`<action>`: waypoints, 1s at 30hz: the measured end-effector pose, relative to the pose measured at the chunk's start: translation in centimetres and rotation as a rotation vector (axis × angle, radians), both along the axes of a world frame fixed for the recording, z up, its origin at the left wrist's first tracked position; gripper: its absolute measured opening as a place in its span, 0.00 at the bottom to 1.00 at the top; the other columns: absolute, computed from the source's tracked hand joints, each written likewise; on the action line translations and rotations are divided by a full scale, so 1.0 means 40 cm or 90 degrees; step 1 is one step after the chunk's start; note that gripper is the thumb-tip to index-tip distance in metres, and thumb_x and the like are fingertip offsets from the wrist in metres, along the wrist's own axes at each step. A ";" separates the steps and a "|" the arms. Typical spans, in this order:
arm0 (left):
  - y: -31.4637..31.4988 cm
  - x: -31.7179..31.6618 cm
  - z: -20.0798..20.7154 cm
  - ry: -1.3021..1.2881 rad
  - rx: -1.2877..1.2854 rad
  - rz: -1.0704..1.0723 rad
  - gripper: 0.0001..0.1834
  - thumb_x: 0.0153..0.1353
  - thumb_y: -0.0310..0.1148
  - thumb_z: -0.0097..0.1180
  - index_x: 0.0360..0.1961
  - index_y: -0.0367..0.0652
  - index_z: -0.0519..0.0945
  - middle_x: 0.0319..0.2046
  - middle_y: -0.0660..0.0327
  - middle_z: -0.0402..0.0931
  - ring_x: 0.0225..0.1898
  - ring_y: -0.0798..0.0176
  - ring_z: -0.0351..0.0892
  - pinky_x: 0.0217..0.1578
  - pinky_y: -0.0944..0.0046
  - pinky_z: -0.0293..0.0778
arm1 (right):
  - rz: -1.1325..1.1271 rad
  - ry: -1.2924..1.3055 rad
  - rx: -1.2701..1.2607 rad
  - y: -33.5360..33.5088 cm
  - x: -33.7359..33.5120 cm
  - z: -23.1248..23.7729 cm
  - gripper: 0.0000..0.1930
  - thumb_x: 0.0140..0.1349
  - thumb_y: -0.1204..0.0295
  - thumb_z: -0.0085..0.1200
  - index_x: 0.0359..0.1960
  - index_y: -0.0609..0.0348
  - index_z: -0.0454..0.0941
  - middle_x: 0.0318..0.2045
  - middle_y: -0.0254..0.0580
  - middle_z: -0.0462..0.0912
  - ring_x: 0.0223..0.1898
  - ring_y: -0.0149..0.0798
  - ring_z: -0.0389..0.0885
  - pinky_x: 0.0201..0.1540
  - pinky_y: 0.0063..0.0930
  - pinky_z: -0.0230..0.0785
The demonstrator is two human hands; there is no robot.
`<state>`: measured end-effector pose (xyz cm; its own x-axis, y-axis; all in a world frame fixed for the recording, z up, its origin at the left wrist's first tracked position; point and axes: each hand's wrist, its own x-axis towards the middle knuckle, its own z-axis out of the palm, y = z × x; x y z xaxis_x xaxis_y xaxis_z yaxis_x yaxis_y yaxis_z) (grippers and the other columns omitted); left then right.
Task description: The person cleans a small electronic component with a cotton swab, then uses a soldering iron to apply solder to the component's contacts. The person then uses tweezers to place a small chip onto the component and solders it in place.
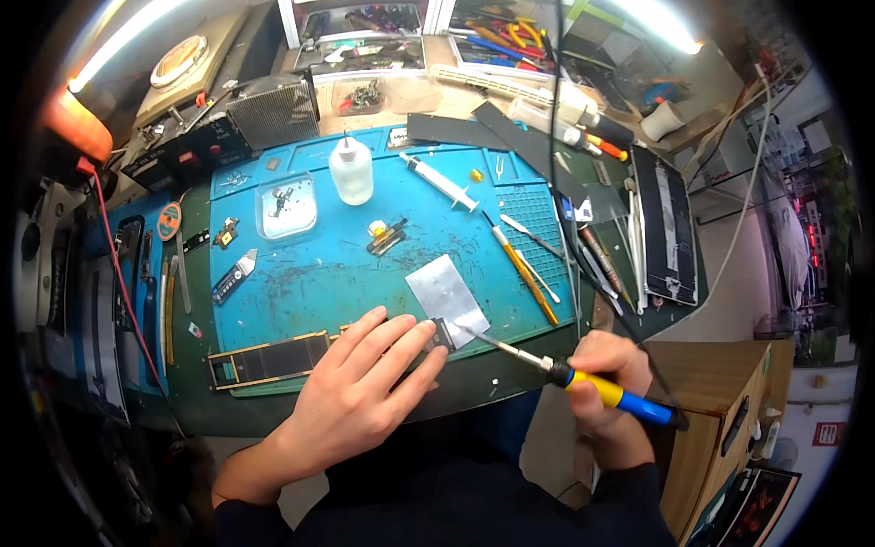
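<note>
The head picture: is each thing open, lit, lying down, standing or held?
Bottle: standing upright
Clear box: open, parts inside
Syringe: lying down
White sheet: lying down
Iron: held in right hand
Left hand: palm down
Mat: scuffed
Lamps: lit

Head-worn fisheye cam, L of 2, facing down, close above hands [366, 387]

Item: one red-and-white wall sign [829, 434], right, its marking too small for me to read. Legible text elsewhere: none.
</note>
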<state>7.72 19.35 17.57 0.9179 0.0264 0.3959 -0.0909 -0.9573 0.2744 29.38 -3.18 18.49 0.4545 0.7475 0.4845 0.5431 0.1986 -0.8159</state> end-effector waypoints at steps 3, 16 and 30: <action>0.003 0.000 0.002 0.019 0.003 0.001 0.20 0.61 0.35 0.71 0.54 0.42 0.88 0.60 0.53 0.82 0.65 0.51 0.80 0.69 0.44 0.76 | -0.022 0.016 0.061 0.009 -0.012 -0.059 0.13 0.68 0.62 0.73 0.39 0.57 0.85 0.23 0.34 0.83 0.22 0.34 0.80 0.25 0.26 0.68; 0.000 0.006 0.009 0.042 0.010 -0.005 0.18 0.65 0.34 0.67 0.55 0.41 0.89 0.61 0.55 0.83 0.65 0.52 0.80 0.69 0.46 0.77 | -0.018 -0.133 0.180 0.042 -0.020 -0.095 0.14 0.74 0.60 0.62 0.37 0.58 0.83 0.19 0.29 0.77 0.15 0.29 0.71 0.19 0.25 0.58; -0.002 0.009 0.015 0.059 0.011 0.003 0.18 0.67 0.39 0.68 0.55 0.44 0.90 0.61 0.57 0.83 0.65 0.53 0.80 0.67 0.45 0.79 | 0.030 -0.146 0.124 0.035 -0.019 -0.075 0.11 0.70 0.64 0.63 0.39 0.60 0.86 0.21 0.29 0.79 0.16 0.28 0.74 0.18 0.23 0.60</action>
<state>8.07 19.28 18.17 0.9505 0.0247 0.3096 -0.0614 -0.9622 0.2653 28.61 -1.79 15.48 0.2841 0.6482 0.7065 0.6948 0.3686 -0.6176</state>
